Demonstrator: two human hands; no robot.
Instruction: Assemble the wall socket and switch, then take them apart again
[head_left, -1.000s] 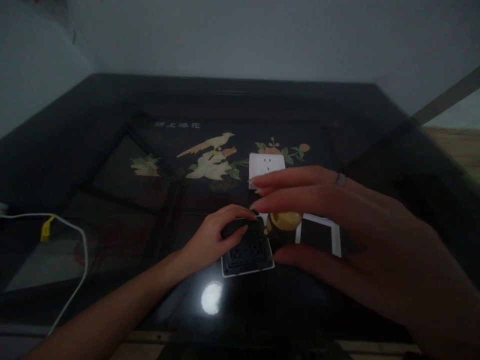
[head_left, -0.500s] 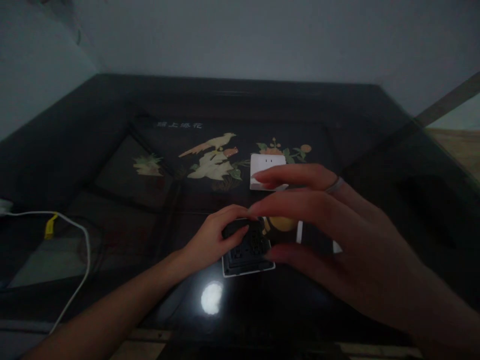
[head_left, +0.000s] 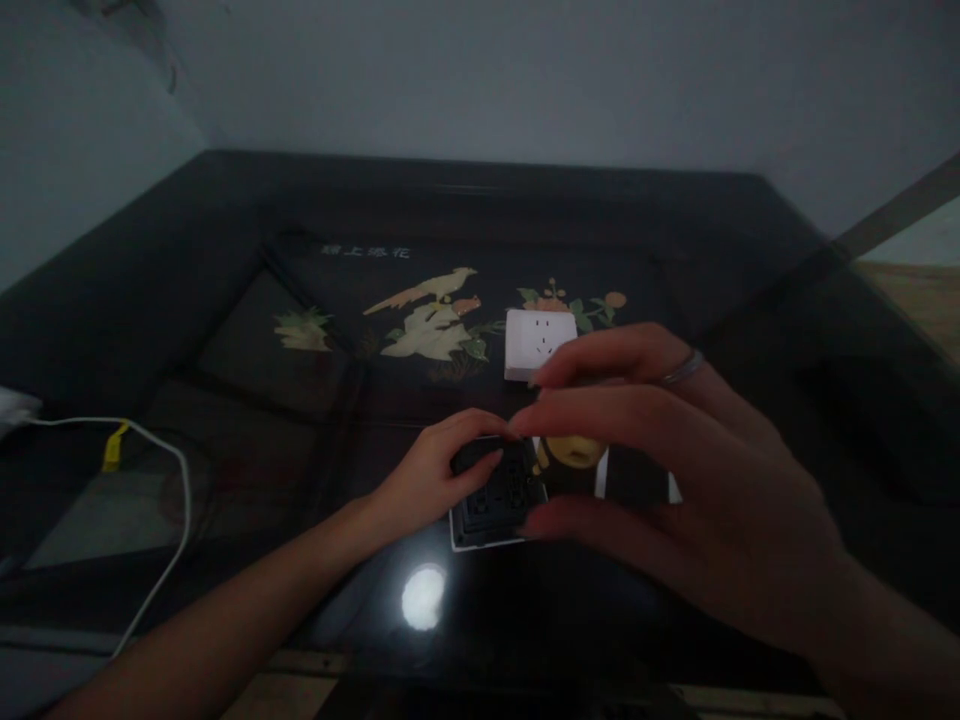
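Observation:
A dark socket module (head_left: 496, 498) with a pale rim lies back-up on the glossy black table (head_left: 225, 330). My left hand (head_left: 431, 470) rests on its left top corner, fingers curled over it. My right hand (head_left: 675, 470), a ring on one finger, hovers just right of the module with fingers stretched left and thumb below, nothing between them. Behind those fingers sits a small yellow round object (head_left: 571, 452) and a white frame (head_left: 604, 472), mostly hidden.
A white socket faceplate (head_left: 538, 340) lies farther back on the table's painted bird-and-flower inlay (head_left: 431, 320). A white cable with a yellow tag (head_left: 112, 447) curves along the left. A lamp reflection (head_left: 424, 598) shines near the front edge. Pale walls stand behind.
My right hand has drawn slightly lower and nearer, its fingertips closing in beside the module. The left hand has stayed on the module.

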